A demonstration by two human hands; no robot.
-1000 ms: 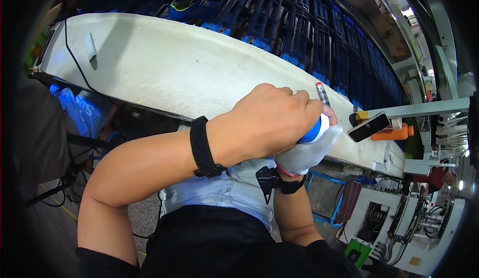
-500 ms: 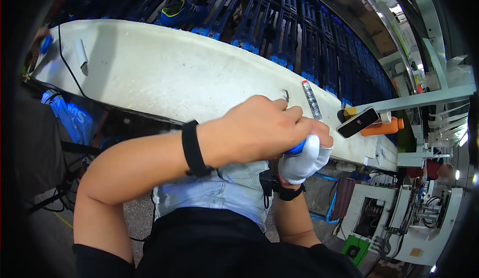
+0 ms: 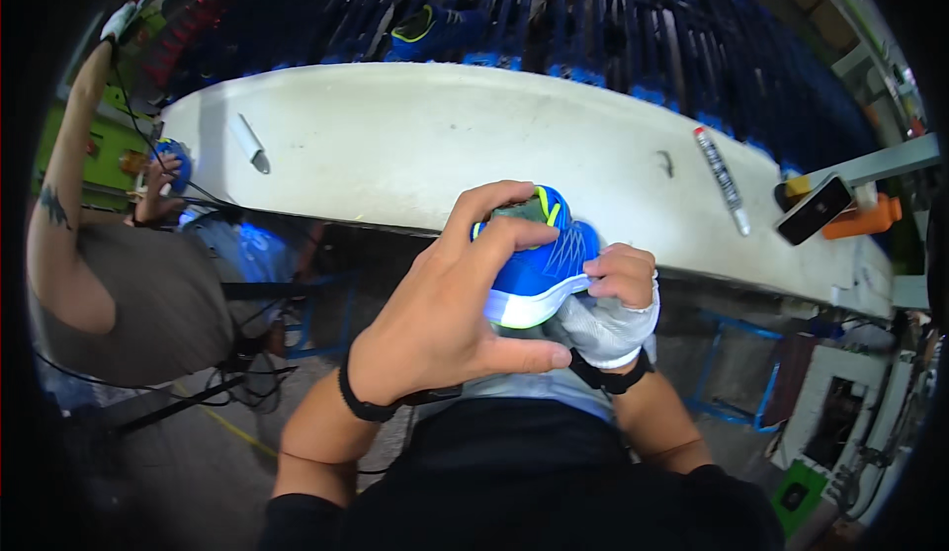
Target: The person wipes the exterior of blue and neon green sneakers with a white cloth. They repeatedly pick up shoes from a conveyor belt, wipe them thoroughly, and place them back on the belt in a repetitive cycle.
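Note:
A blue sports shoe (image 3: 534, 279) with yellow-green collar trim and a white sole is in front of me at the table's near edge. My right hand (image 3: 615, 304), in a white fingerless glove, is closed on the shoe's right end, its bare fingertips on the side near the sole. My left hand (image 3: 445, 294) is bare and cups around the shoe's left end. Its fingers are spread, two of them bent over the shoe's opening, and the thumb stretches out below the sole, apart from it.
The long white table (image 3: 395, 146) holds a marker (image 3: 722, 180), a grey-handled blade (image 3: 249, 144), a phone (image 3: 814, 209) and an orange bottle (image 3: 870, 217). Behind it, another shoe (image 3: 427, 32) lies on a rack of blue bars (image 3: 633, 37). At left, a co-worker's hand (image 3: 158, 183) touches a blue shoe (image 3: 175, 164).
My left hand has drawn back leftward from over my right hand, bringing the shoe into plain sight. The view has shifted, and the co-worker at left now shows more fully.

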